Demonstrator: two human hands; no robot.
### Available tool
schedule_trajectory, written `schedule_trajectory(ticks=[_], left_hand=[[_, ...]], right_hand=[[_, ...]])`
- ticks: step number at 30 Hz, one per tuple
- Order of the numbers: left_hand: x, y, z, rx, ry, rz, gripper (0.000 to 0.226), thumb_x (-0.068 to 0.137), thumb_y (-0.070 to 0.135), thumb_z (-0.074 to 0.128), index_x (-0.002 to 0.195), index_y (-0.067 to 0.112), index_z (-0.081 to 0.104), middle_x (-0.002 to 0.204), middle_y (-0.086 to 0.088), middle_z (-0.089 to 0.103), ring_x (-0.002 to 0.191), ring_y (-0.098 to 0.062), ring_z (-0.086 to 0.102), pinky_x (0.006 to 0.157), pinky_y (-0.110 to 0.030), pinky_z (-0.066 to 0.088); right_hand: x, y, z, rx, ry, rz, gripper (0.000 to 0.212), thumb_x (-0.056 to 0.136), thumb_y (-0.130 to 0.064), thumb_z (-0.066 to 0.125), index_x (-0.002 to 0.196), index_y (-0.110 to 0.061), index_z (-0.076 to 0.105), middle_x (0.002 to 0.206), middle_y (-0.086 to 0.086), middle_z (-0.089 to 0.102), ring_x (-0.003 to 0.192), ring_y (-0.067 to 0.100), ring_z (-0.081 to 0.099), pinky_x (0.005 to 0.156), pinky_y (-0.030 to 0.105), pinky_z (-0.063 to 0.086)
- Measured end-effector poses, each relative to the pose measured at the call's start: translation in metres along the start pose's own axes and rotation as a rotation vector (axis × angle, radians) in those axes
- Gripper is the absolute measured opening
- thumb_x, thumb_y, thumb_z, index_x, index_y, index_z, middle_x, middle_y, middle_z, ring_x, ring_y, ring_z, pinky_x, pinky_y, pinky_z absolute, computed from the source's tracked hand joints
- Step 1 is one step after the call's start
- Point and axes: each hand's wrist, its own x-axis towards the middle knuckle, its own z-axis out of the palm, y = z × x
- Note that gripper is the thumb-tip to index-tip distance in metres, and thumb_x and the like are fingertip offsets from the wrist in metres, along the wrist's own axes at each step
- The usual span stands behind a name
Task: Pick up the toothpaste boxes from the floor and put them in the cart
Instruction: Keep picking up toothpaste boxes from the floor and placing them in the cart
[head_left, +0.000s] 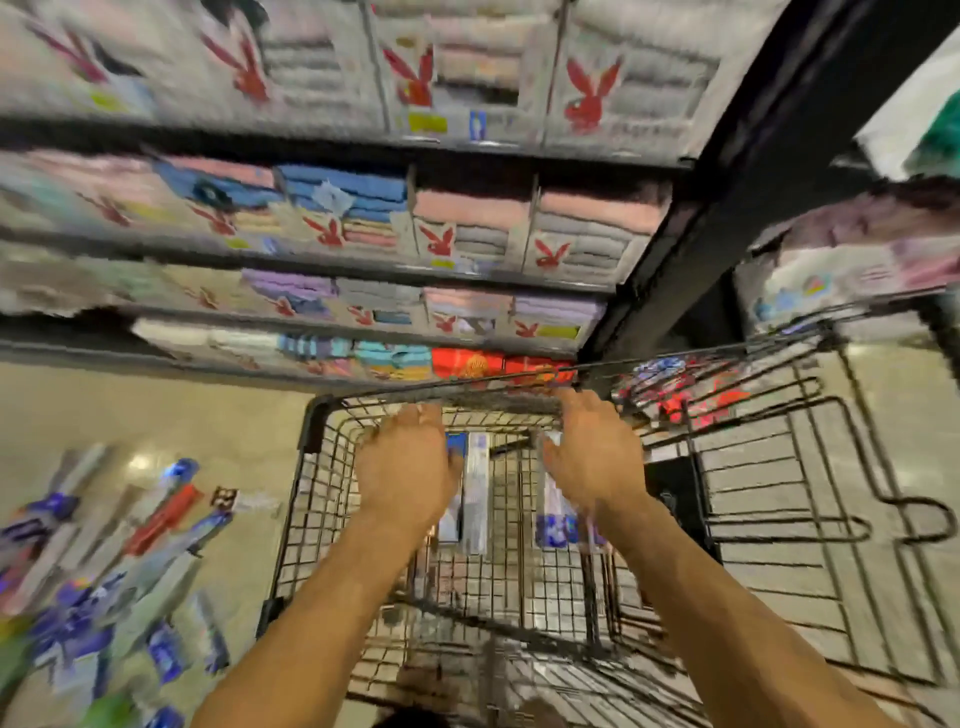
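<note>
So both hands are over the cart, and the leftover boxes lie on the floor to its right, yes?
Not quite: the head view shows the boxes on the floor left of the cart. Left hand and right hand are over it.

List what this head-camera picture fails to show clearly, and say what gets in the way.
Head view, print on the floor boxes: motion blur.
Head view, grip of left hand and right hand: fingers blurred, pointing away.
Head view, cart boxes: partly under the hands.
</note>
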Motion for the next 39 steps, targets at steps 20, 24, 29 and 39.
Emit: schedule_trajectory(ticks=[20, 24, 29, 39], left_hand=[[-0.21, -0.145, -0.266, 0.098, 0.292, -0.437, 0.049, 0.09, 0.055, 0.044, 0.125, 0.021, 0.052, 0.122, -0.009, 0.058, 0.115, -0.032, 0.053, 0.102, -0.051, 0.037], [-0.279, -0.219, -0.265, 0.061, 0.304, -0.627, 0.048, 0.091, 0.054, 0.046, 0.125, 0.021, 0.052, 0.123, -0.008, 0.058, 0.116, -0.032, 0.053, 0.102, -0.048, 0.037], [-0.399, -0.312, -0.235, 0.016, 0.275, -0.861, 0.044, 0.094, 0.049, 0.045, 0.126, 0.02, 0.052, 0.127, -0.009, 0.059, 0.118, -0.033, 0.055, 0.101, -0.047, 0.038], [-0.606, -0.44, -0.156, -0.004, 0.139, -1.167, 0.047, 0.089, 0.046, 0.056, 0.129, 0.021, 0.056, 0.115, -0.008, 0.065, 0.103, -0.031, 0.063, 0.083, -0.04, 0.048]], right_hand=[[-0.132, -0.249, -0.234, -0.177, 0.177, -0.699, 0.054, 0.094, -0.058, 0.048, 0.136, -0.024, 0.048, 0.129, 0.007, 0.057, 0.123, 0.031, 0.051, 0.103, 0.048, 0.038], [-0.186, -0.341, -0.204, -0.156, 0.152, -0.886, 0.054, 0.091, -0.059, 0.053, 0.132, -0.024, 0.05, 0.127, 0.005, 0.058, 0.12, 0.03, 0.053, 0.099, 0.046, 0.041], [-0.262, -0.442, -0.153, -0.127, 0.088, -1.035, 0.054, 0.089, -0.061, 0.054, 0.126, -0.022, 0.054, 0.121, 0.007, 0.061, 0.116, 0.03, 0.056, 0.097, 0.044, 0.041], [-0.406, -0.574, -0.023, -0.107, -0.124, -1.196, 0.052, 0.089, -0.057, 0.054, 0.125, -0.02, 0.055, 0.117, 0.007, 0.063, 0.109, 0.031, 0.059, 0.087, 0.042, 0.047]])
